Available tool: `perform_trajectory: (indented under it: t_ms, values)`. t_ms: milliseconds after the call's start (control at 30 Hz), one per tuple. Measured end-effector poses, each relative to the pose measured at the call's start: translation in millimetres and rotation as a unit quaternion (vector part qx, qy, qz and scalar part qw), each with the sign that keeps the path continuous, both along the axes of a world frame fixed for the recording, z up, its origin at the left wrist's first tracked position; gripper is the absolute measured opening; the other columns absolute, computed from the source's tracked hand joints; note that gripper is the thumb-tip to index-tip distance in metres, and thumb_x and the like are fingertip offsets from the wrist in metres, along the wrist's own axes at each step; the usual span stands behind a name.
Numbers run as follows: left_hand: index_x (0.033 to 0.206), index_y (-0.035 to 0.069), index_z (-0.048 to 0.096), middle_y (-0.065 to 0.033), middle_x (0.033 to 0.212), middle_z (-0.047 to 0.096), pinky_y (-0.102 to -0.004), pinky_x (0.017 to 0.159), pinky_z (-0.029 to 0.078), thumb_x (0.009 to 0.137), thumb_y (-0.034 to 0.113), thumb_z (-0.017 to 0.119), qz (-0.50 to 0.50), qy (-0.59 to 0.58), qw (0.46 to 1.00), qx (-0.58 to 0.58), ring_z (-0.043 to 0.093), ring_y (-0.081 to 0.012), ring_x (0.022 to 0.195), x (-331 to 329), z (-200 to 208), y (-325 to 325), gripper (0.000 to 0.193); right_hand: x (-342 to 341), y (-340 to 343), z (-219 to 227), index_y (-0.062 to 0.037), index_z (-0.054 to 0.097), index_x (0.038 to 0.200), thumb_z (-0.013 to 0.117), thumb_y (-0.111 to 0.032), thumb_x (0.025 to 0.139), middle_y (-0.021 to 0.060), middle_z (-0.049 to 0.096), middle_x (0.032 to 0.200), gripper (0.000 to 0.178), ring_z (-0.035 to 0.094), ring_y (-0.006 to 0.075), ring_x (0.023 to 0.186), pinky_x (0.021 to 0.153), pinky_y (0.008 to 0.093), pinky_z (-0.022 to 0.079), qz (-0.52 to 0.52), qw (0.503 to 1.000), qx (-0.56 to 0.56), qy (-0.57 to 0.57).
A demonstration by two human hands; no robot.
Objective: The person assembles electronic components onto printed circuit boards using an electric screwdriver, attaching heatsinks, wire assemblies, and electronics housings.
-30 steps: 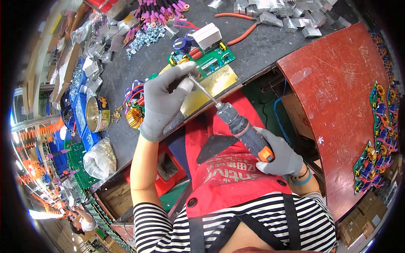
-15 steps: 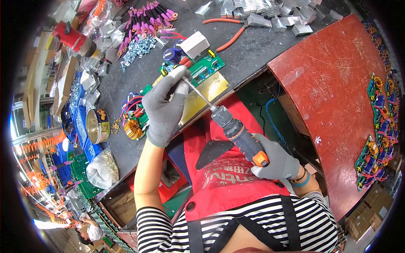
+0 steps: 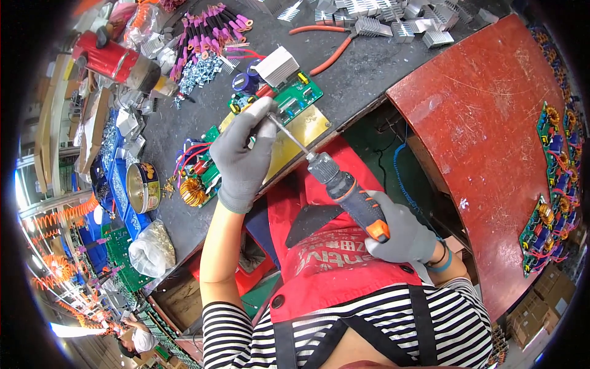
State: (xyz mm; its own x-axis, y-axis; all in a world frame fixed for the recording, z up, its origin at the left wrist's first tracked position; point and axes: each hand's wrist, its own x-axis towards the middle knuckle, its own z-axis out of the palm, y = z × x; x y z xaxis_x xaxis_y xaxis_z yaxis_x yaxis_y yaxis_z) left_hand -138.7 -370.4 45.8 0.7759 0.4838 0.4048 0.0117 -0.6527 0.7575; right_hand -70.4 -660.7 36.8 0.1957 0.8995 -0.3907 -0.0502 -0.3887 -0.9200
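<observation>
My right hand (image 3: 402, 227), in a grey glove, is closed round the grip of a black and orange electric screwdriver (image 3: 356, 206). The long bit (image 3: 289, 134) points up and left toward my left hand (image 3: 241, 157). That hand, also gloved in grey, pinches thumb and forefinger at the bit's tip; anything small between them is hidden. Just beyond the fingertips lies a green circuit board (image 3: 298, 97) with a silver heat sink (image 3: 278, 66) and blue capacitors. A brass-coloured metal plate (image 3: 309, 127) sits along the board's near side, by the table edge.
A second board with a copper coil (image 3: 193, 191) lies left of my left wrist. Beyond are orange-handled pliers (image 3: 335, 56), purple-ended cables (image 3: 209, 31), loose clips (image 3: 200, 72) and heat sinks (image 3: 402, 24). A red power tool (image 3: 120, 61) is at upper left. A round tin (image 3: 142, 187) stands left.
The red power tool at upper left has shifted right and a little down, showing more of its tip. Both hands and the screwdriver stay almost where they were.
</observation>
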Motion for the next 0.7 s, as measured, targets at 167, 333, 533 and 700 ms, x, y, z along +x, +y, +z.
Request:
perform_trajectory:
  t_ms: [167, 333, 533, 700]
  values:
    - [0.116, 0.000, 0.063, -0.0108, 0.101, 0.070, -0.0252, 0.078, 0.052, 0.083, 0.001, 0.064, -0.051, 0.046, 0.997, -0.046, 0.067, -0.0119, 0.087, 8.7, -0.2, 5.4, 0.034, -4.7, -1.6, -9.4, 0.0036, 0.037, 0.131, 0.074, -0.013, 0.066, 0.0146, 0.063, 0.087, 0.077, 0.064, 0.0219, 0.075, 0.070, 0.0341, 0.051, -0.070, 0.988, 0.028, -0.136]
    - [0.135, 0.004, 0.048, -0.0119, 0.105, 0.067, -0.0314, 0.079, 0.052, 0.077, 0.007, 0.067, -0.044, 0.036, 0.988, 0.147, 0.065, -0.0196, 0.088, 38.4, 23.9, 19.7, 0.061, 2.1, -6.8, -17.4, 0.0025, 0.038, 0.130, 0.073, -0.011, 0.067, 0.0105, 0.060, 0.088, 0.074, 0.059, 0.0162, 0.076, 0.071, 0.0308, 0.049, -0.147, 0.988, -0.012, -0.046]
    - [0.135, 0.010, 0.051, -0.0108, 0.119, 0.063, -0.0299, 0.091, 0.048, 0.085, 0.021, 0.068, -0.038, 0.242, 0.915, 0.320, 0.062, -0.0175, 0.106, 82.6, 22.0, 43.7, 0.053, 14.2, -12.6, -22.6, 0.0012, 0.038, 0.132, 0.078, -0.021, 0.069, 0.0093, 0.060, 0.087, 0.078, 0.058, 0.0144, 0.075, 0.072, 0.0297, 0.048, -0.191, 0.981, -0.016, -0.012]
    - [0.126, 0.005, 0.059, -0.0091, 0.113, 0.067, -0.0281, 0.089, 0.049, 0.082, 0.016, 0.071, -0.052, 0.195, 0.972, 0.121, 0.064, -0.0150, 0.101, 81.1, 7.4, 58.6, 0.047, 9.4, -7.2, -22.2, 0.0024, 0.040, 0.131, 0.080, -0.020, 0.068, 0.0076, 0.060, 0.088, 0.078, 0.057, 0.0138, 0.077, 0.073, 0.0298, 0.048, -0.180, 0.974, 0.010, 0.141]
